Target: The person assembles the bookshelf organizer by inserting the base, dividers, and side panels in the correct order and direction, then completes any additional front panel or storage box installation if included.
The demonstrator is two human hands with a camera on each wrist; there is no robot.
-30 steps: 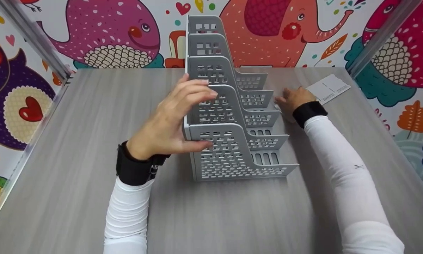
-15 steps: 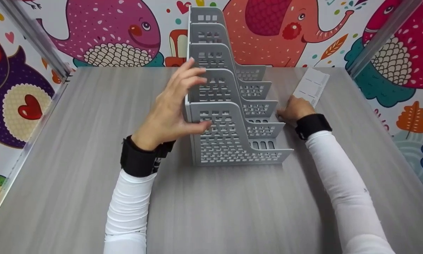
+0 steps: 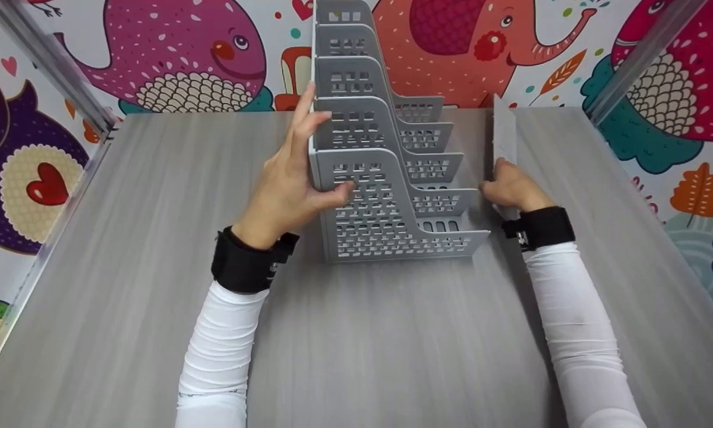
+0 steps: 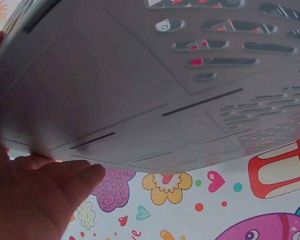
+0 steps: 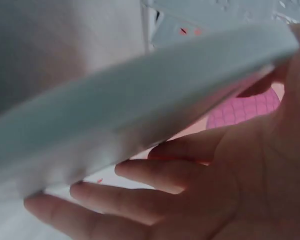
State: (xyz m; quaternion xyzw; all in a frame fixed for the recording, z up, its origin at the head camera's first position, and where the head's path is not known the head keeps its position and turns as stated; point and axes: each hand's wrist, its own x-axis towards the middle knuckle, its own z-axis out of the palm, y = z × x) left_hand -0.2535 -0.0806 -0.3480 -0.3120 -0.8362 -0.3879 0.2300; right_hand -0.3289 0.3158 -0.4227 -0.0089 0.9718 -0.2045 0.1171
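A grey desktop file rack (image 3: pixel 365 205) with several stepped, perforated dividers stands on the table in the head view. My left hand (image 3: pixel 285 187) grips its tall left side near the closest dividers, thumb toward me and fingers spread along the far part. In the left wrist view, that tall slotted back panel (image 4: pixel 105 85) fills most of the picture, with the hand (image 4: pixel 45 195) at its edge. To the right of the rack, my right hand (image 3: pixel 517 185) holds a flat light-grey panel (image 3: pixel 504 131) on edge. Straightish fingers (image 5: pixel 135 202) lie against one face in the right wrist view.
The rack rests on a wood-grain grey table (image 3: pixel 386 333). Behind it rises a cartoon-animal wall (image 3: pixel 451 53), with metal posts (image 3: pixel 647 59) at the corners. The rack's low front lips (image 3: pixel 454 241) face the right hand.
My right hand has turned the panel from lying nearly flat to standing on edge, alongside the rack. The rack appears higher in the head view, with my left hand still on it.
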